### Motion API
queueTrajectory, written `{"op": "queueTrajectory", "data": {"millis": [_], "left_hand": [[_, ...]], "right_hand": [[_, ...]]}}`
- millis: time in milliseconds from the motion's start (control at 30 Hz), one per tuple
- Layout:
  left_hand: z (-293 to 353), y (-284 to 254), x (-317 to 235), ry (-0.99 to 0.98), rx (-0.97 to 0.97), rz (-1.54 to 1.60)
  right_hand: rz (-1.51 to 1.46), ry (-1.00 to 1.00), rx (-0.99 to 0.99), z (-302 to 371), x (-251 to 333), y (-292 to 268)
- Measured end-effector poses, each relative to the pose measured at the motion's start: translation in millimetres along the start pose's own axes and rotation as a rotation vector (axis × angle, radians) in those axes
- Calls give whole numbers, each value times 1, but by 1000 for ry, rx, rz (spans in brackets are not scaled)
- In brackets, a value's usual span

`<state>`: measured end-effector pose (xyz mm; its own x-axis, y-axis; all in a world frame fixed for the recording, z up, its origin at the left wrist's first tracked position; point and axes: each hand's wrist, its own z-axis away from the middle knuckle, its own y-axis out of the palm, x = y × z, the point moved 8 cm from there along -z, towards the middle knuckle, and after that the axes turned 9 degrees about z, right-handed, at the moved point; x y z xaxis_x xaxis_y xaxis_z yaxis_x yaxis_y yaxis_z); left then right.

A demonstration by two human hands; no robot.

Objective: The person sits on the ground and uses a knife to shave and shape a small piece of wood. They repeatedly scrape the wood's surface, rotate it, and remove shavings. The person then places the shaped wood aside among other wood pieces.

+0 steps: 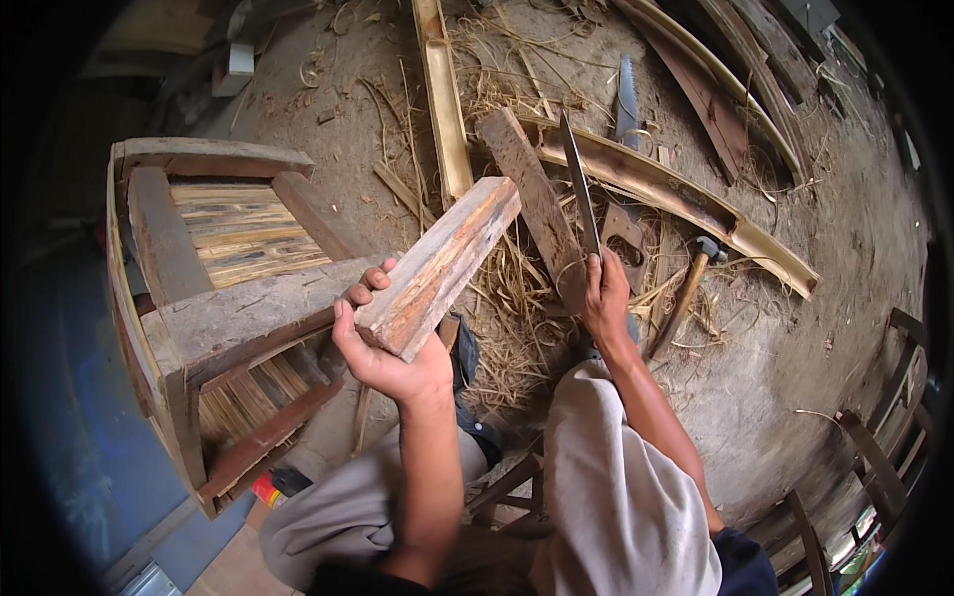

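My left hand (405, 366) is wrapped round the near end of a short, rough wood block (442, 266), held up at a tilt. A splintered, reddish-brown strip runs along its upper side. In my right hand (608, 303) is a machete (579, 184), its long dark blade pointing up and away; its handle is mostly hidden in the fist. Blade and block are apart. Behind them a flat plank (534, 191) leans over the shavings. A handsaw (626, 104) lies partly under a split bamboo length (636, 181). A hammer (684, 303) rests right of my right hand.
A wooden frame with slatted panels (234, 308) stands close on the left. Another bamboo length (447, 109) lies ahead. Shavings (512, 338) litter the ground between my knees. Boards (715, 109) lie at the far right, and dark wooden frames (879, 457) stand at the right edge.
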<state>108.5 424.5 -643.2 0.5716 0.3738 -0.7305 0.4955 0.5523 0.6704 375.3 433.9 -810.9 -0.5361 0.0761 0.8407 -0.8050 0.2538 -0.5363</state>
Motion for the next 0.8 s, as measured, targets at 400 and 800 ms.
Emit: {"op": "queueTrajectory", "data": {"millis": [400, 800], "left_hand": [[-29, 7, 54, 62, 77, -247], [-37, 18, 62, 37, -18, -311]], "right_hand": [[-78, 169, 412, 15, 58, -12], [-108, 74, 469, -5, 78, -11]]}}
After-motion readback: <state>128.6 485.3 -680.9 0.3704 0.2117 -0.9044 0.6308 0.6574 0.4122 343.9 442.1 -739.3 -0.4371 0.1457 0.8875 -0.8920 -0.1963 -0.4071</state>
